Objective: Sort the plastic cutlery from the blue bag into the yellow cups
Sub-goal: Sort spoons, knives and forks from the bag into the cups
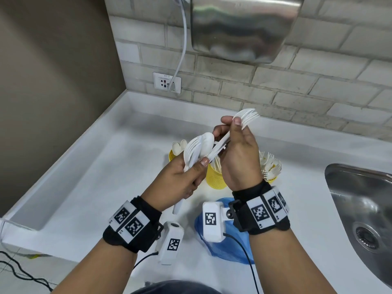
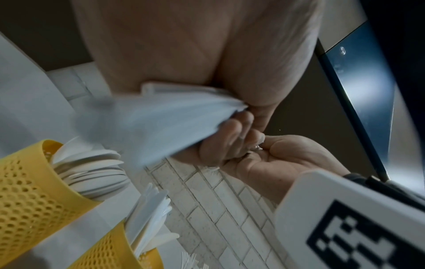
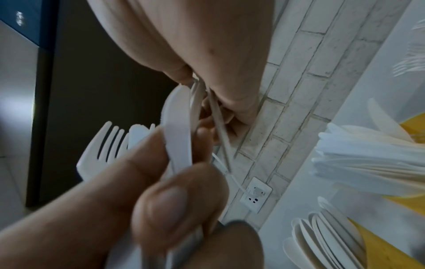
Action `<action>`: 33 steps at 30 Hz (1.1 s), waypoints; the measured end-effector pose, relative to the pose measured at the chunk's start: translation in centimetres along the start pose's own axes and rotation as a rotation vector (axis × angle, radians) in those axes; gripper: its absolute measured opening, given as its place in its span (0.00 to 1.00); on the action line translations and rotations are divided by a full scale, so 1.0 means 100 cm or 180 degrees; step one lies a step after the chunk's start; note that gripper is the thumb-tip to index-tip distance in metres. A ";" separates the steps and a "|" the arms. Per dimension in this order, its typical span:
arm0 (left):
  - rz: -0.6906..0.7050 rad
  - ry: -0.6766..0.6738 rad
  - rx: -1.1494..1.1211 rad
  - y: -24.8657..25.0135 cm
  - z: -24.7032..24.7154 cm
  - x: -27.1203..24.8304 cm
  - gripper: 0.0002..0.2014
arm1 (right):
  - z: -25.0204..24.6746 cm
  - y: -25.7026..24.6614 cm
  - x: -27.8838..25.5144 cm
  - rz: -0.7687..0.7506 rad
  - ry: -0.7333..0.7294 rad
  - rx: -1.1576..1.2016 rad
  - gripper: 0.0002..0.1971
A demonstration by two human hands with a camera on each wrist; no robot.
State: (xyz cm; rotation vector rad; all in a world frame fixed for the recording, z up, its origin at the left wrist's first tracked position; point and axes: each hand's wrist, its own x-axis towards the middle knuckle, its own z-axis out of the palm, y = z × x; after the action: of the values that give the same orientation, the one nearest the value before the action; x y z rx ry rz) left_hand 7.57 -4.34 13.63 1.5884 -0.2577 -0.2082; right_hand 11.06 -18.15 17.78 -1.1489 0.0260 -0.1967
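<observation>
My left hand (image 1: 182,181) grips a mixed bundle of white plastic cutlery (image 1: 197,150), forks and a spoon fanned upward; its handles look blurred in the left wrist view (image 2: 161,123). My right hand (image 1: 239,151) holds several forks (image 1: 248,116) whose tines point up and right, and its fingers touch the bundle. A fork (image 3: 101,151) and a knife (image 3: 177,136) show beside my left thumb. Three yellow perforated cups stand behind my hands: one with spoons (image 1: 172,155), one with knives (image 1: 214,178), one with forks (image 1: 272,177). The crumpled blue bag (image 1: 233,249) lies on the counter under my right wrist.
A steel sink (image 1: 360,209) is set in the white counter (image 1: 106,177) at the right. The brick wall behind carries a wall socket (image 1: 167,82) with a white cable and a metal housing (image 1: 244,28) above. A raised ledge borders the counter's left side.
</observation>
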 end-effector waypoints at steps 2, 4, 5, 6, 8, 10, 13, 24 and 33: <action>-0.0022 -0.0001 -0.0024 0.002 -0.001 -0.001 0.17 | -0.001 -0.004 0.005 -0.0147 0.0146 0.0281 0.15; -0.0031 0.0011 -0.0024 0.005 -0.004 -0.002 0.20 | -0.005 -0.013 0.011 -0.0377 0.0331 0.0556 0.13; -0.0037 0.0036 -0.0013 0.005 -0.005 -0.002 0.21 | -0.008 -0.018 0.014 -0.0515 0.0377 0.0650 0.12; -0.0025 0.0069 0.0023 0.004 -0.008 -0.001 0.21 | -0.011 -0.023 0.015 -0.0659 0.0364 0.0701 0.10; 0.0157 0.0181 0.0389 0.003 -0.010 0.000 0.15 | -0.017 -0.033 0.016 -0.0936 0.0148 0.0595 0.06; 0.0396 0.0413 0.1133 -0.002 -0.013 0.003 0.12 | -0.020 -0.038 0.010 -0.1113 -0.0235 0.0042 0.03; 0.0561 0.0882 0.1855 -0.010 -0.018 0.006 0.13 | -0.022 -0.035 -0.008 -0.1040 -0.0657 -0.1141 0.05; 0.0678 0.1499 0.2611 -0.003 -0.010 0.006 0.13 | -0.018 0.006 -0.039 -0.0514 -0.0868 -0.1265 0.07; 0.0680 0.1499 0.2915 -0.004 -0.010 0.004 0.13 | -0.017 0.008 -0.038 -0.0292 -0.0710 -0.0530 0.07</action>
State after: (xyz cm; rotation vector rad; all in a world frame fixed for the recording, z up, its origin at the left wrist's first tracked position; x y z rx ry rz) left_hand 8.29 -3.49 13.31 2.4280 -0.1521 0.5246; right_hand 7.27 -18.73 16.10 -1.3338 -0.2113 -0.1484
